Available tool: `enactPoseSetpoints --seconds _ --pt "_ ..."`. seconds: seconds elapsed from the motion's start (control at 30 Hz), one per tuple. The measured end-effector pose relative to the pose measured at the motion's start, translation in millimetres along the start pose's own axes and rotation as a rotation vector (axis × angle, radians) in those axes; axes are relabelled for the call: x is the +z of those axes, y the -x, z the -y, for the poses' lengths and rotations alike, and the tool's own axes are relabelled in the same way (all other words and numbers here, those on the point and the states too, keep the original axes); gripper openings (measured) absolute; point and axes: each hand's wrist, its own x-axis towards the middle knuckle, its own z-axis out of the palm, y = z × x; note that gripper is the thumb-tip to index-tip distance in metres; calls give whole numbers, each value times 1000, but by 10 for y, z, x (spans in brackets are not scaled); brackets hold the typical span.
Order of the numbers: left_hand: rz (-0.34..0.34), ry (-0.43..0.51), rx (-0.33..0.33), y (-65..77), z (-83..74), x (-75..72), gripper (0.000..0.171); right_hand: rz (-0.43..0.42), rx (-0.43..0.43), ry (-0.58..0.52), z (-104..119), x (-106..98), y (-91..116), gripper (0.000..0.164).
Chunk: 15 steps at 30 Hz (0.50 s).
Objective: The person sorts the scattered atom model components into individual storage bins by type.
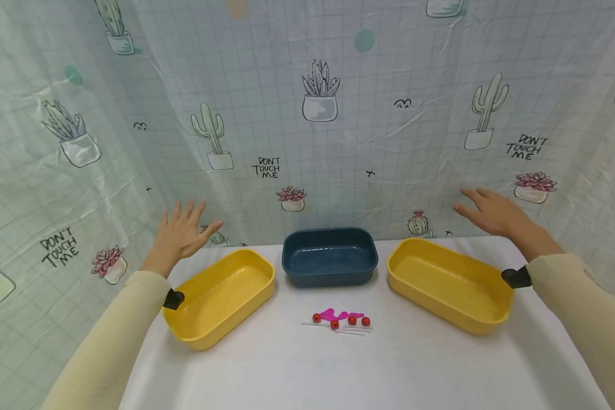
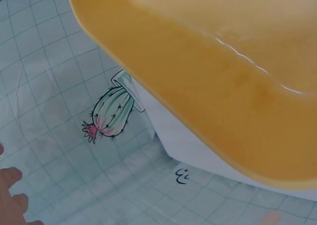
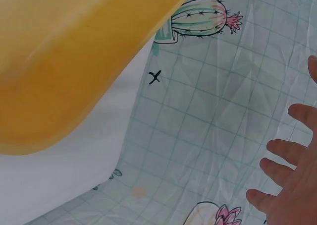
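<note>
The left hand [image 1: 179, 234] and the right hand [image 1: 496, 214] are well apart, raised with fingers spread, and neither holds anything. Each is nearest to a yellow tray: the left-hand tray [image 1: 222, 289] on one side, the right-hand tray [image 1: 451, 287] on the other. Between these two stands one dark blue tray [image 1: 330, 259], at the far edge of the white tabletop [image 1: 328, 373].

In front of the blue tray, loosely bunched, lie the small things: four red balls [image 1: 335, 324], several white sticks [image 1: 351, 332], perhaps four, and some bright pink pieces [image 1: 342, 315] that overlap too much for a sure count. All of them lie on the tabletop, outside the trays, so handling them looks not yet begun and everything appears left to do. A printed sheet [image 1: 369, 136] hangs behind.
</note>
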Motion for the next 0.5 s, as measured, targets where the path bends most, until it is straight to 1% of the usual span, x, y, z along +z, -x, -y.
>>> enactPoseSetpoints --seconds 0.3,0.5 --pt "19 9 -7 14 11 18 99 7 1 3 -39 64 50 86" --pt "30 8 -15 28 15 19 100 11 -21 7 -3 79 81 83"
